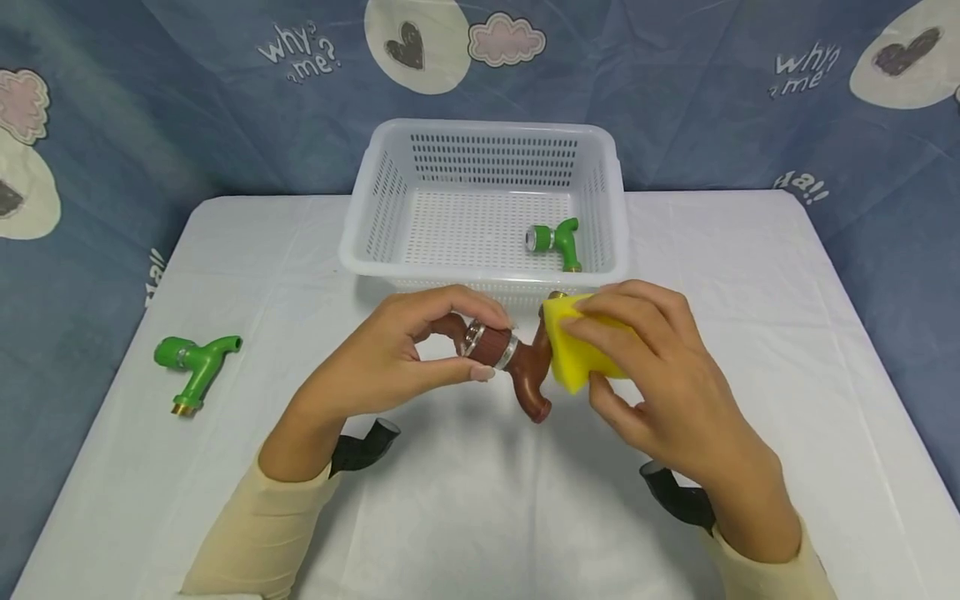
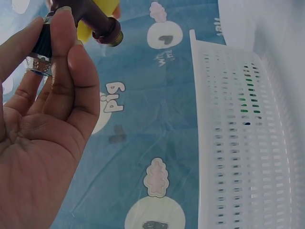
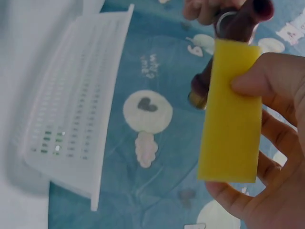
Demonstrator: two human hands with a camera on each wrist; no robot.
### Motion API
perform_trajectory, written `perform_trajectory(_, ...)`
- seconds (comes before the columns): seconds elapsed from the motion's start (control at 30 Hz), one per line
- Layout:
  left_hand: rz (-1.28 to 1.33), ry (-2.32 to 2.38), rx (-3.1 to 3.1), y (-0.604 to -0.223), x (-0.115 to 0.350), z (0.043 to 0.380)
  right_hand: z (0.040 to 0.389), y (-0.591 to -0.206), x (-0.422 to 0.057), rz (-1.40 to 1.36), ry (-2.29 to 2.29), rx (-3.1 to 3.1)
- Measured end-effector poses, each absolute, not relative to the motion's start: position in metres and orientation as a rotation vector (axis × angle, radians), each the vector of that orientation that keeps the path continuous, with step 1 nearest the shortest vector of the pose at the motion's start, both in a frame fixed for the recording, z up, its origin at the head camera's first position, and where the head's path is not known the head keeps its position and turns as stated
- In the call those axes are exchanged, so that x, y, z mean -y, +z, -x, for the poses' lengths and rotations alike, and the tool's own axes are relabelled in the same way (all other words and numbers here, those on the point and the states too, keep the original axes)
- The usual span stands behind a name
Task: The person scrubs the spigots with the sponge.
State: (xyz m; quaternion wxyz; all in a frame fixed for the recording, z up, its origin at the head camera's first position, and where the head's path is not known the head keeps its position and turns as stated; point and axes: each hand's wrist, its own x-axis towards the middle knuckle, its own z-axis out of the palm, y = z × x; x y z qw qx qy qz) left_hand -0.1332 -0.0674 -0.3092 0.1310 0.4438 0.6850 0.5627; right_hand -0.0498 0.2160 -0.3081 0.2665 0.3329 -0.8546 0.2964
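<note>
In the head view, your left hand [image 1: 397, 354] grips the brown tap [image 1: 531, 367] by its ribbed, metal-ringed end, above the white-covered table [image 1: 480, 517] and in front of the white basket [image 1: 483, 270]. Your right hand [image 1: 671, 383] holds the yellow sponge [image 1: 562, 337] against the tap's right side. One green tap [image 1: 564, 242] lies inside the basket, near its front right corner; a second green tap [image 1: 198, 362] lies on the table, to the left of your left hand.

In the left wrist view, your fingers and thumb close round the tap's ringed end, its threaded brass tip in sight and part of the sponge behind it.

In the right wrist view, your thumb lies on the sponge's face; the sponge hides part of the tap.
</note>
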Motion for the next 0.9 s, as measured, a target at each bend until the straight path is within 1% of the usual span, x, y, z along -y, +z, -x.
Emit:
perform_trajectory(0.23,-1.204,1.657,-1.987,-0.308,0.068,0.133,0.049,-0.307,-0.22,-0.802,0.757,2.299)
perform_trajectory(0.37,-1.181,1.683,-1.975,-0.306,0.069,0.133,0.046,-0.306,-0.213,-0.829,0.791,2.252)
perform_trajectory(0.53,-1.246,1.685,-1.988,-0.304,0.071,0.13,0.05,-0.312,-0.209,-0.852,0.781,2.254)
perform_trajectory(0.8,-1.276,1.701,-1.965,-0.308,0.069,0.133,0.05,-0.312,-0.221,-0.724,0.75,2.325)
perform_trajectory(0.9,-1.303,1.67,-1.974,-0.308,0.068,0.133,0.049,-0.309,-0.215,-0.786,0.786,2.28)
